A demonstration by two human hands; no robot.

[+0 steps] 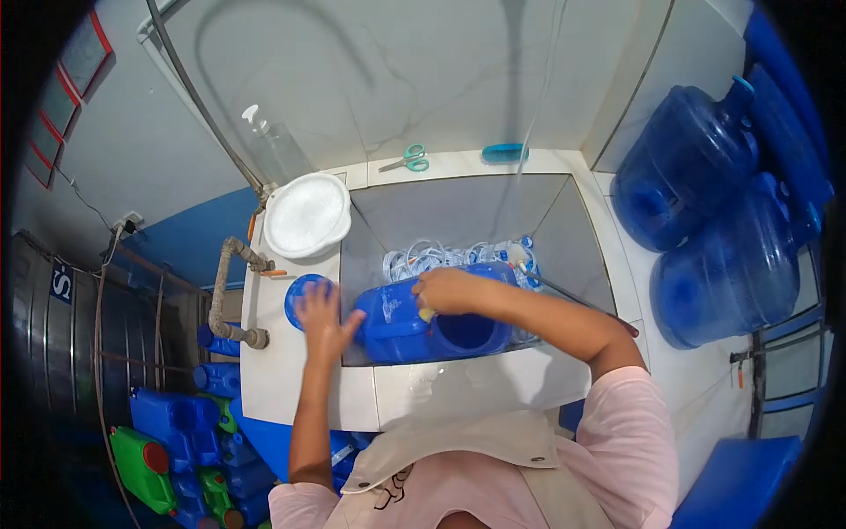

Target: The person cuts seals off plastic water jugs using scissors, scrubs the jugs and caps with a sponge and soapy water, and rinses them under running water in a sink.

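A blue plastic water container [395, 319] lies on its side in the sink, its wide round opening facing up towards me. My right hand [448, 292] presses on its upper side with curled fingers around a small yellow sponge [426, 314], of which only an edge shows. To the left, on the white tiled counter, lies a round blue lid [300, 289]. My left hand [322, 324] is over the lid's edge, fingers spread and slightly blurred; whether it touches the lid I cannot tell.
Behind the container, many clear-and-white plastic pieces [432, 256] fill the sink [379, 216]. A white basin of suds [307, 216], a pump bottle [280, 150], scissors [412, 159] and a blue brush [504, 153] stand around the rim. Large blue water jugs [727, 282] stand right; a pipe [218, 300] rises left.
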